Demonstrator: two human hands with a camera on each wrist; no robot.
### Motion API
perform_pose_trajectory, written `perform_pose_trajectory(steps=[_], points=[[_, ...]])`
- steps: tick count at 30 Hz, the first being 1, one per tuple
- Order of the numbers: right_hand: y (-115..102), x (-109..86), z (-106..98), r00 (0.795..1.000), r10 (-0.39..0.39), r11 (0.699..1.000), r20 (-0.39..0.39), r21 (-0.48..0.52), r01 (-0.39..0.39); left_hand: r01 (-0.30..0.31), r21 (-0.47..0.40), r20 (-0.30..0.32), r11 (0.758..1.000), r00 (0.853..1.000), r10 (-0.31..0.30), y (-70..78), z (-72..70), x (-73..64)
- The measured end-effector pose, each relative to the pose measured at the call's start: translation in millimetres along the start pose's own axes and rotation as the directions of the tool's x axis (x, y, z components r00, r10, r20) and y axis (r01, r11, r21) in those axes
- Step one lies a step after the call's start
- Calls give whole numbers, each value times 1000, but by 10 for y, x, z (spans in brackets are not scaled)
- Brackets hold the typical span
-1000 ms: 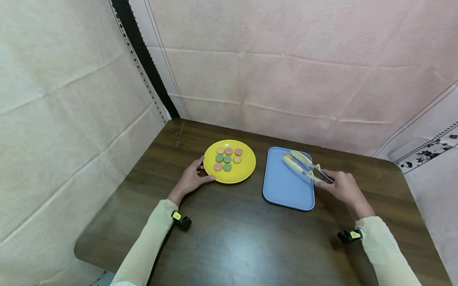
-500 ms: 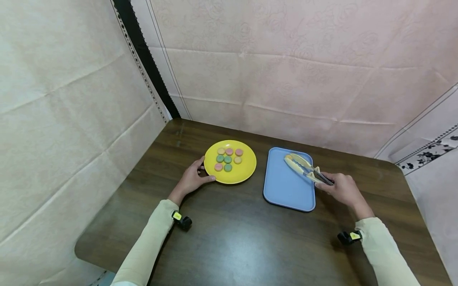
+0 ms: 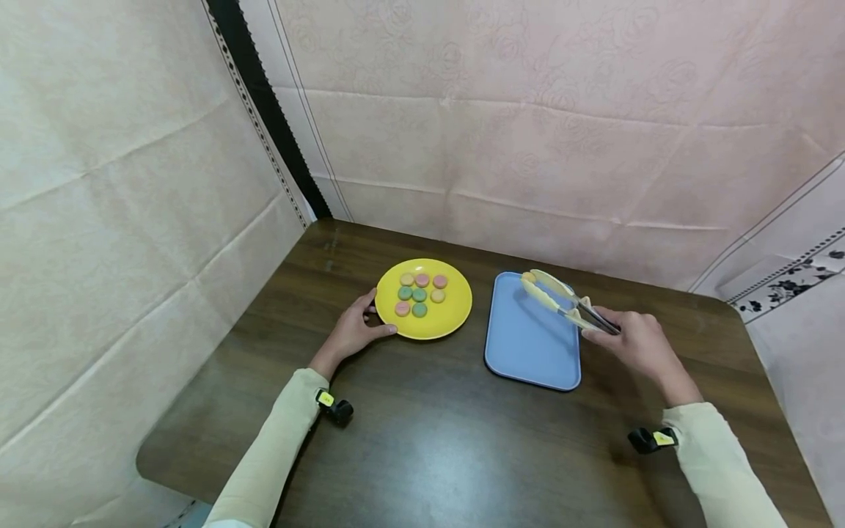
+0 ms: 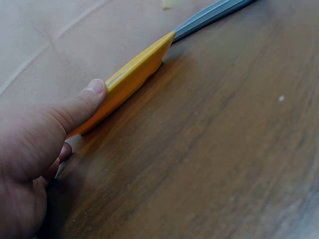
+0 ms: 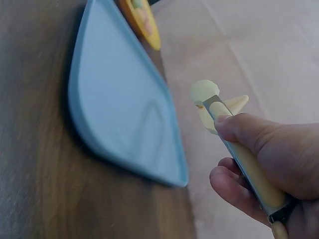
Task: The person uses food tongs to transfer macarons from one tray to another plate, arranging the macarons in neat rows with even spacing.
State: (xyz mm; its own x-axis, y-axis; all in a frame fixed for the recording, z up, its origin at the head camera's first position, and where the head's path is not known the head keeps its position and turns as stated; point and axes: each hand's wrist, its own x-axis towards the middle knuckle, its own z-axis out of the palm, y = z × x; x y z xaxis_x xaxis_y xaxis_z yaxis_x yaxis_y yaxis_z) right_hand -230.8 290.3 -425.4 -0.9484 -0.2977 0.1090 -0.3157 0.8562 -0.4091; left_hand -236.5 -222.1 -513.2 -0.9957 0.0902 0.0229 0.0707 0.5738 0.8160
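Observation:
My left hand (image 3: 353, 327) grips the near-left edge of a yellow plate (image 3: 449, 319), thumb on the rim and fingers curled at its side. Several small macarons (image 3: 419, 294) in pink, green and yellow sit on the plate. With my right hand (image 3: 635, 339) I hold a pair of tongs (image 3: 543, 297) with cream-coloured ends and metal handles. A yellow macaron (image 3: 528, 277) is caught at their tips, over the far left corner of a blue tray (image 3: 531, 352). In the right wrist view the tongs (image 5: 244, 164) stand out past the tray, the thumb pressing along one handle.
Both plate and tray are on a dark brown wooden table (image 3: 422, 411), the tray to the right of the plate with a gap between. A pale patterned cloth wall (image 3: 528, 147) rises right behind the table's far edge, another at the left.
The tongs' ends have closed in on the yellow macaron, and it has risen from the tray's surface with them. My right hand has shifted slightly right. My left hand stays at the plate.

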Motion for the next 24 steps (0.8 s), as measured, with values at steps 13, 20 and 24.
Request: perform_pose_trajectory(steps=[13, 20, 24], points=[[-517, 11, -26, 997, -76, 997, -14, 3, 76, -6, 6, 0, 1000, 1000, 6, -1, -1, -1], [-702, 48, 116, 992, -121, 993, 40, 23, 120, -10, 4, -6, 1000, 1000, 10, -7, 1, 6], [-767, 92, 226, 986, -159, 987, 47, 39, 158, -9, 4, -9, 1000, 1000, 9, -2, 3, 1]])
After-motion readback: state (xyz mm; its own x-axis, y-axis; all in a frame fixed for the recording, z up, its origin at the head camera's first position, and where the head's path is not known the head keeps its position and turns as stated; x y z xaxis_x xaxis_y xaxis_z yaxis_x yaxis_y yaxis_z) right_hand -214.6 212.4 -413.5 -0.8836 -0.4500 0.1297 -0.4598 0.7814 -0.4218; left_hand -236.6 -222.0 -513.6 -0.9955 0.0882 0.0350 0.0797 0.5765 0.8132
